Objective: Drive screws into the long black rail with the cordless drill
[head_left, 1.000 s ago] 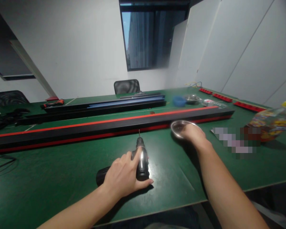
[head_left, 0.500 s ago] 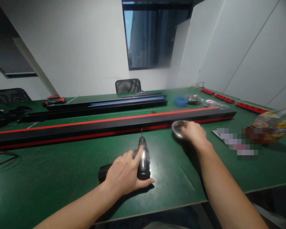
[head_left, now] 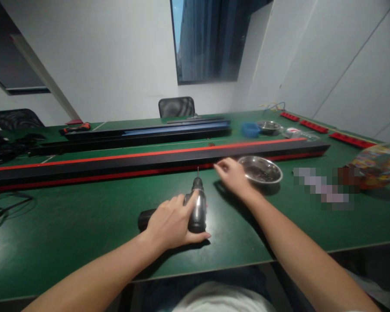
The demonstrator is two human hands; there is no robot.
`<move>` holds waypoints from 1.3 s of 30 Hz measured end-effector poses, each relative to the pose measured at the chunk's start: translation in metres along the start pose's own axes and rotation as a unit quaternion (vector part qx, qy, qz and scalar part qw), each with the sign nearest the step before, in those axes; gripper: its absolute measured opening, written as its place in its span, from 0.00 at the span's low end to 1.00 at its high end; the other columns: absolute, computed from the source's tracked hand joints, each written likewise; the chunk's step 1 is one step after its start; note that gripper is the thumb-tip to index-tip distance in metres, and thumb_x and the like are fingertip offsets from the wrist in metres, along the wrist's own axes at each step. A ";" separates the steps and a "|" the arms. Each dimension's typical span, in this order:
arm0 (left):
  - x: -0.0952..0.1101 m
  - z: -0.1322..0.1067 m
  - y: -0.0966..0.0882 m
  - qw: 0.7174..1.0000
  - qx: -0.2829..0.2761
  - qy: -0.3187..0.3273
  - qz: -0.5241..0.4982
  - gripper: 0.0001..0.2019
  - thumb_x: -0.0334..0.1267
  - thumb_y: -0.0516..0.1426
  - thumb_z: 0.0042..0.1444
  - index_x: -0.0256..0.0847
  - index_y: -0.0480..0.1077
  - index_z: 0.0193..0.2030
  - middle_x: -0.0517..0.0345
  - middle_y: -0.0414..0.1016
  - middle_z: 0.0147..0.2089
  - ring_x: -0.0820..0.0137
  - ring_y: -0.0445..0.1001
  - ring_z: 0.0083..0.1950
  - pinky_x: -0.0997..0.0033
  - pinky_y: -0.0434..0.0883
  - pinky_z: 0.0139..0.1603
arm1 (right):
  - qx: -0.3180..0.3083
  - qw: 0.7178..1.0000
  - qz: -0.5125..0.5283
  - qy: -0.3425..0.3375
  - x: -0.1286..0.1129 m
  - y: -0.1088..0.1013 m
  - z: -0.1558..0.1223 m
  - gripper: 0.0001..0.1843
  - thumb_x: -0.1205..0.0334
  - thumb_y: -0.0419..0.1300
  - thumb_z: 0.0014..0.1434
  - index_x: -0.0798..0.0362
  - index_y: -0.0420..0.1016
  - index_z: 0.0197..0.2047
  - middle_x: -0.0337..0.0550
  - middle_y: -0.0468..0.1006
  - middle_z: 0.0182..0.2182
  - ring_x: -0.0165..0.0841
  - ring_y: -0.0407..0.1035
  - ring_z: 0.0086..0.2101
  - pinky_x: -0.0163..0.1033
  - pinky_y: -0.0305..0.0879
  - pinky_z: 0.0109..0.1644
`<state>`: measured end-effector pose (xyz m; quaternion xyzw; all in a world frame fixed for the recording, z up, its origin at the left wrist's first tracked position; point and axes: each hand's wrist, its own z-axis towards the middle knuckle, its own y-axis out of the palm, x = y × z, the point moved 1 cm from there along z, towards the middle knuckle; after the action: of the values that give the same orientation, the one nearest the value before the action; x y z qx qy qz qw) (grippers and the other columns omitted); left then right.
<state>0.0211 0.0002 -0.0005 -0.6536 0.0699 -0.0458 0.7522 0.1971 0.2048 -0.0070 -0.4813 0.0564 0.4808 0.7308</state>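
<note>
Left hand (head_left: 169,220) is wrapped round the drill (head_left: 199,212) on the green table (head_left: 84,225), right hand (head_left: 233,177) is curled apart beside the metal bowl (head_left: 281,175), its grip unclear, and driving into the black-and-red bar (head_left: 123,164) is judged still to be done.

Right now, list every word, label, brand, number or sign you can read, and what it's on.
None readable.
Power drill under the left hand: no legible marking.
Flat item right of the steel bowl: pixelated, unreadable.
Clear container at far right: colourful patterns, too blurred.
Red-and-white packaging behind the long black-and-red bar: too small and blurred.
</note>
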 end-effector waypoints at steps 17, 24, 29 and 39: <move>0.005 0.002 -0.005 1.000 -0.025 0.003 0.000 0.56 0.78 0.51 0.52 0.44 0.43 0.78 0.44 0.70 0.50 0.51 0.74 0.48 0.56 0.71 0.48 | -0.040 0.986 0.101 0.126 0.018 0.031 0.001 0.07 0.62 0.66 0.61 0.57 0.82 0.39 0.49 0.84 0.40 0.35 0.77 0.38 0.40 0.71 0.49; 0.009 0.003 -0.002 1.000 -0.027 -0.002 0.003 0.57 0.77 0.53 0.51 0.44 0.43 0.78 0.44 0.69 0.51 0.51 0.73 0.48 0.56 0.71 0.47 | -0.067 0.969 0.157 0.178 0.019 0.038 0.006 0.10 0.58 0.66 0.61 0.56 0.82 0.40 0.49 0.85 0.38 0.37 0.78 0.37 0.41 0.73 0.47; 0.011 0.007 -0.003 1.000 -0.026 0.005 0.008 0.56 0.77 0.53 0.51 0.45 0.44 0.78 0.44 0.69 0.50 0.51 0.72 0.47 0.55 0.71 0.47 | -0.075 0.973 0.130 0.177 0.025 0.046 0.007 0.12 0.55 0.65 0.63 0.55 0.83 0.39 0.48 0.85 0.39 0.38 0.79 0.40 0.42 0.71 0.50; 0.012 0.017 -0.010 0.998 -0.056 -0.006 -0.023 0.58 0.71 0.59 0.49 0.48 0.37 0.78 0.45 0.69 0.51 0.50 0.74 0.45 0.54 0.73 0.45 | -0.088 0.945 0.198 0.246 0.016 0.049 0.025 0.08 0.62 0.65 0.63 0.58 0.83 0.42 0.49 0.85 0.35 0.31 0.75 0.24 0.34 0.70 0.30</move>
<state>0.0363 0.0136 0.0112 -0.6961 0.0530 -0.0550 0.7139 0.1594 0.2374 -0.0342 -0.6258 0.2866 0.4856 0.5389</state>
